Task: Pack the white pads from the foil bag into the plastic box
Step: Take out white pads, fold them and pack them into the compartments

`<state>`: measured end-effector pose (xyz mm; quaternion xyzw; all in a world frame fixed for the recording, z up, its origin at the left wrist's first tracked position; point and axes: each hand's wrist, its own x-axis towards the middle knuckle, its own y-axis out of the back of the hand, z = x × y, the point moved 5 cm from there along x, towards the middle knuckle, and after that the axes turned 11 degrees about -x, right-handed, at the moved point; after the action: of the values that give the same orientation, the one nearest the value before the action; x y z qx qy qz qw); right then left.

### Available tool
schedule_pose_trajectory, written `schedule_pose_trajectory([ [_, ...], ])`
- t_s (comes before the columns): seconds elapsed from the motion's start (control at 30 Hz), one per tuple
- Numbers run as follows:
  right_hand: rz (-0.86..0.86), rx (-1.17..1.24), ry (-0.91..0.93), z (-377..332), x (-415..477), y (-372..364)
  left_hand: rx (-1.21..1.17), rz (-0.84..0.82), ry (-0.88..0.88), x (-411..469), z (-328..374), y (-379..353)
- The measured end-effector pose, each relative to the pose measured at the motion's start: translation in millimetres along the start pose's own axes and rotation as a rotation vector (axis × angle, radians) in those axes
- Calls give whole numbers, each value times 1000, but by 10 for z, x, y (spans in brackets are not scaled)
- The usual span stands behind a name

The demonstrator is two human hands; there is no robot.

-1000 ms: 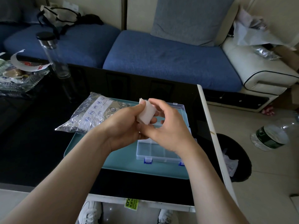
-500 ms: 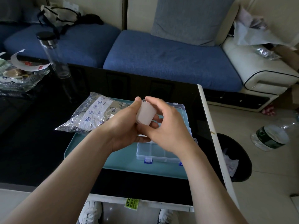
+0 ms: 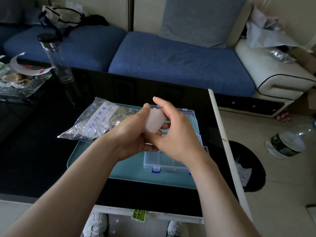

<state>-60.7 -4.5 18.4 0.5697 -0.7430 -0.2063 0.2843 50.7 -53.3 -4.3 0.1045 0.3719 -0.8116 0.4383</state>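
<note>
The grip is shared: the left hand point(image 3: 130, 134) pinches the white pad point(image 3: 154, 121) with its thumb on the upper end and its fingers curled beneath, and the right hand point(image 3: 177, 134) curls round it from the other side. The pad is held aloft, its long axis tilted up and away, right over the open plastic box point(image 3: 164, 159) on the tray point(image 3: 89, 159) near the right edge of the surface point(image 3: 34, 151), so the drop looks to be straight down, the right hand nearer. The foil bag point(image 3: 97, 122) lies on the tray's far left corner; the hands hide the pad's lower end and most of the box's compartments, so whether any pads are packed cannot be told.
</note>
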Motion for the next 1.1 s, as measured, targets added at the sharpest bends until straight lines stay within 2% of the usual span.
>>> schedule_pose_trajectory([
  [0.13, -31, -57, -24, 8, -1, -35, 3, -6, -16, 11, 15, -13],
  [0.33, -63, -147, -1, 11, 7, -56, 130, 0, -32, 29, 12, 34],
  [0.5, -50, -139, -52, 28, -8, -17, 197, -59, -60, 16, 11, 4],
  [0.77, -155, -137, -64, 6, -26, -63, 211, -132, -32, -36, 6, -50],
  [0.93, -312, -1, -126, 58, -52, -111, 249, -193, -72, -1, -3, -58],
  [1.1, -239, 335, -179, 72, 46, -7, 232, -191, -38, 35, 5, -48],
])
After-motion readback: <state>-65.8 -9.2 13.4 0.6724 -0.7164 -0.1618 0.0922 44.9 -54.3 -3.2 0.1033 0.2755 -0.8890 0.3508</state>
